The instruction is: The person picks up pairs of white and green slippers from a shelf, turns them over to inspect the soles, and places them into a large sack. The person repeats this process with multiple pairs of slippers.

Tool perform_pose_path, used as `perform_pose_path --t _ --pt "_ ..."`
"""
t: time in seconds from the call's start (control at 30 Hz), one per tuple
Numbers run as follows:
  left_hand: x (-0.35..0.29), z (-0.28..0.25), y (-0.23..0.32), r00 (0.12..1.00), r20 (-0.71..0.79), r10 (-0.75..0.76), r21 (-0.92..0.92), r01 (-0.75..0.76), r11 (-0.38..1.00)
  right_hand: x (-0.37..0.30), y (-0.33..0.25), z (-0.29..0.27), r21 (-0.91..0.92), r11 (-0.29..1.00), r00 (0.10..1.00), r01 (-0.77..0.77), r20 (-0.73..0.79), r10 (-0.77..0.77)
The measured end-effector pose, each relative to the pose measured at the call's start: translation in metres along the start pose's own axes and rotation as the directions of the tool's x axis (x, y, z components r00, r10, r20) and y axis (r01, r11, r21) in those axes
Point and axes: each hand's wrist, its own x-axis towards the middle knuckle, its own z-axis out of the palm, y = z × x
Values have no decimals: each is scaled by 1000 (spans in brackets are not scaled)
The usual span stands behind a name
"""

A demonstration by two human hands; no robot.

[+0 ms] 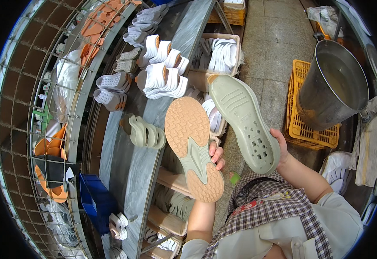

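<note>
My left hand [216,156] grips a shoe sole [187,121], its bottom facing up. That sole has peach tread pads at both ends and a pale green middle. In my right hand [280,146] is a grey-green shoe sole [240,116], showing its inner side with grooves at one end and square holes at the other. The two soles are held side by side, close together. Most of my left palm is hidden behind the peach-bottomed sole. Nearest on the bench [128,172] stands a row of grey-green soles [147,131].
White soles [164,82] stand in stacks farther along the bench, beside grey ones [111,88]. Boxes of soles [223,54] sit below. At right, a metal bucket [333,82] of liquid rests on a yellow crate [300,86]. A wire rack [37,108] and blue bin [95,198] are left.
</note>
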Motion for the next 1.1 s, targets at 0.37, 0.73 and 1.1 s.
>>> perform_pose_path --t 0.37,0.73,1.1 --pt "8 -13 9 993 -105 -48 36 52 998 4 9 18 -210 971 993 111 53 -102" --pt "9 -22 -8 969 -202 -145 258 195 946 4 37 39 -890 -82 894 448 448 25" --pt "-24 -4 -17 920 -392 -24 529 247 812 1 59 64 -787 -331 845 521 531 69"
